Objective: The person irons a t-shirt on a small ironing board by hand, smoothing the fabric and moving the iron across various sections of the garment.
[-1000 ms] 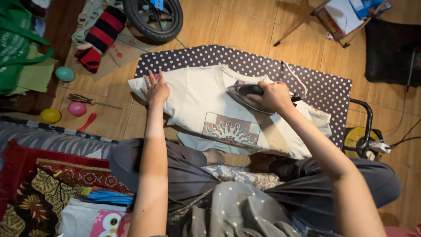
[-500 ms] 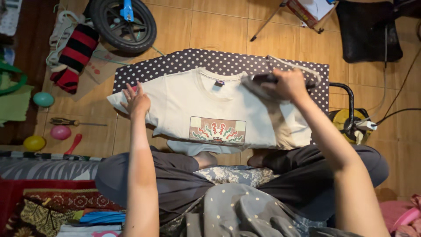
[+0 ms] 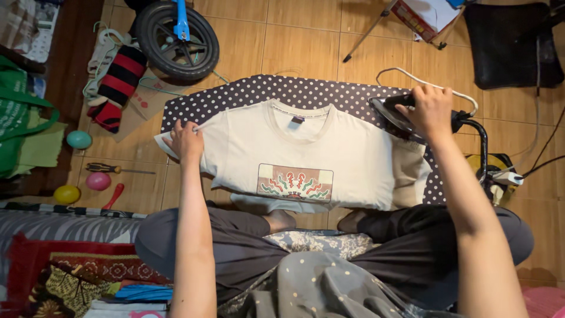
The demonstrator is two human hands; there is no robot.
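Iron (image 3: 393, 112) in right hand (image 3: 432, 109), tip toward shirt (image 3: 306, 153), long axis crosswise

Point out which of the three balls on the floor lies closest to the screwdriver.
The pink ball, just below the screwdriver and almost touching its handle. The teal ball lies farther up, the yellow ball farther left.

Both your arms reach straight up the frame from the bottom edge. Your left hand (image 3: 187, 141) pinches at centre-left, fingers curled; your right hand (image 3: 432, 111) is clenched at upper right.
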